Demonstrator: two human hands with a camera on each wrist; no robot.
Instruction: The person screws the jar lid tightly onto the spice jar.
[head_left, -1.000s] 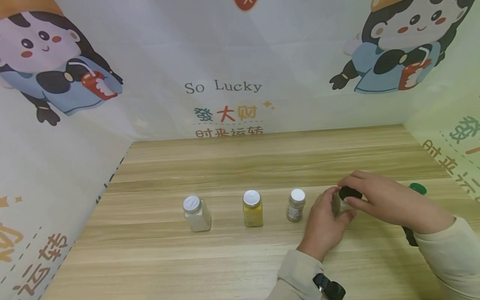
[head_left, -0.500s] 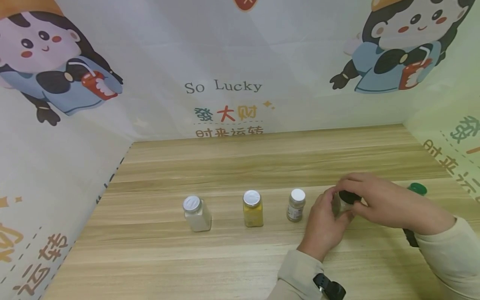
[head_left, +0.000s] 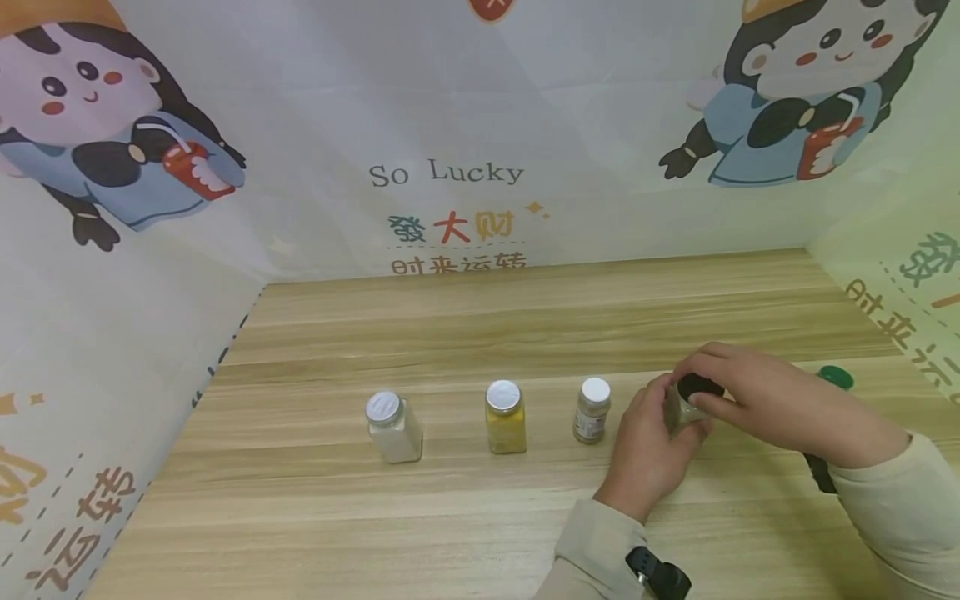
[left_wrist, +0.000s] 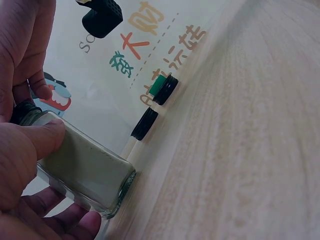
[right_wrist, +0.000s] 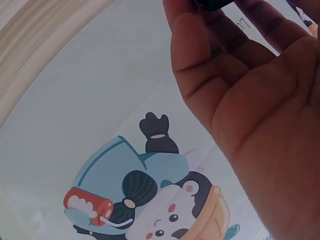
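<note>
My left hand grips a clear square glass bottle of pale contents, its thumb and fingers around the sides. Over the top, my right hand pinches the bottle's black screw cap between thumb and fingers. The left wrist view has the bottle tilted in the frame, its base close to the tabletop. Only a dark edge of the cap shows at the top of the right wrist view. Left of the hands stands a small white-capped bottle.
A yellow-filled bottle and a white-filled bottle stand farther left on the wooden table. A green cap shows behind the right forearm. Two black round lids appear beyond the bottle. Printed cloth walls enclose the table.
The right fingers and thumb shift slightly around the black cap, the thumb going under it and returning to its side. The left hand and the other bottles stay in place.
</note>
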